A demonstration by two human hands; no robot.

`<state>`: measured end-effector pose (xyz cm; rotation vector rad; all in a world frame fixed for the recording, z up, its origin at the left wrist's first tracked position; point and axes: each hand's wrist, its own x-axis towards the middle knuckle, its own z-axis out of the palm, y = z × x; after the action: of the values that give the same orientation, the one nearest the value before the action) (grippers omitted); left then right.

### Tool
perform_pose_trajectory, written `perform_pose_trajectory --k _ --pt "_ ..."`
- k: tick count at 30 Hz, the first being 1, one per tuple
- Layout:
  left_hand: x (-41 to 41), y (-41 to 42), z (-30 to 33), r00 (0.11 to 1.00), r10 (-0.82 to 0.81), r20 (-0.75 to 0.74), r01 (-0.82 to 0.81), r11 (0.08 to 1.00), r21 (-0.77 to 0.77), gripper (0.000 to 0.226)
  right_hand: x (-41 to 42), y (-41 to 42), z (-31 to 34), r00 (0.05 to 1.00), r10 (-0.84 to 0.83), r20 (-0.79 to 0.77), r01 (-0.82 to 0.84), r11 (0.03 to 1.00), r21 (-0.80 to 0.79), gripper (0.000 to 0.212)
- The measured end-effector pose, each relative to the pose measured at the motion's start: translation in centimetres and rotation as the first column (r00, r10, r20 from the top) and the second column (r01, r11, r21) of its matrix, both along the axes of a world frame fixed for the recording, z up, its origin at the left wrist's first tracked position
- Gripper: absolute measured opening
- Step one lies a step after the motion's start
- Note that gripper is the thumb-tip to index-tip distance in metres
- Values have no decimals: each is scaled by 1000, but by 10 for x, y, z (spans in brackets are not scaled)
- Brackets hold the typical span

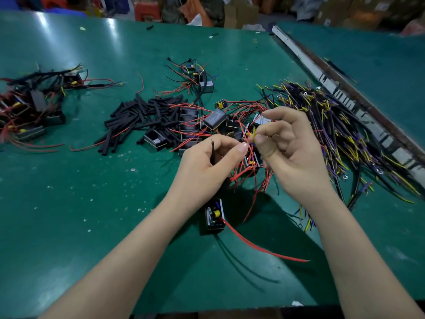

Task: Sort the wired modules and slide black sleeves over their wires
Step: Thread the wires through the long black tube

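Now the sleeving step looks in hand: the left hand (207, 157) is closed around a short black tubular sleeve (213, 148), while the right hand (289, 148) pinches thin yellow and red wire ends (253, 134). Their small black boxed module (215, 215) dangles at 6 o'clock below the hands, the loose pile of black sleeves (147, 113) lying at 10 o'clock. Next, I judge, the wire tips must be lined up with the sleeve's mouth.

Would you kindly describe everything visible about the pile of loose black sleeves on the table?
The pile of black sleeves is a loose heap of short, matte black tube pieces, seemingly soft plastic or rubber, lying flat and crisscrossed on the green table. It sits left of centre, beyond the hands, which do not touch it. Red wires stray over its right edge, where it meets the cluster of grey modules.
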<state>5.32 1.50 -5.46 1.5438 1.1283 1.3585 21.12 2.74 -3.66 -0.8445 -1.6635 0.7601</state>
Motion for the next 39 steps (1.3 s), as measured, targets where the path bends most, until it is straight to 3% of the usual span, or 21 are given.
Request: perform_pose_trajectory --k 8,14,17,21,26,31,34,37,39 --pt "0 -1 8 995 25 99 -17 997 -78 13 -3 -5 0 998 17 57 -17 1000 4 35" --pt "-1 -2 9 992 11 128 -6 999 -42 12 -6 -4 -5 999 9 46 -9 1000 16 38" --pt "-2 -3 9 992 33 123 -32 999 -11 12 -10 -3 -7 996 -43 78 35 995 94 36" --pt "-2 -4 7 992 104 72 -108 993 47 14 -13 -4 -10 946 -175 274 115 968 223 19" --pt "-4 -4 9 988 141 55 -147 983 110 11 -19 -10 -13 871 -332 362 210 918 337 21" --pt "-5 -2 10 997 27 79 -29 999 30 13 -13 -9 -12 857 -372 358 230 896 379 24" --pt "-3 -1 13 977 -96 193 101 995 -18 8 -7 -4 -10 846 -427 319 303 878 370 20" --pt "-6 0 12 950 -165 266 181 983 -39 21 -2 -1 -8 850 -447 279 351 876 331 18" --pt "-6 -1 10 957 -183 225 197 979 -45 24 0 -1 -7 853 -444 273 351 877 329 17"
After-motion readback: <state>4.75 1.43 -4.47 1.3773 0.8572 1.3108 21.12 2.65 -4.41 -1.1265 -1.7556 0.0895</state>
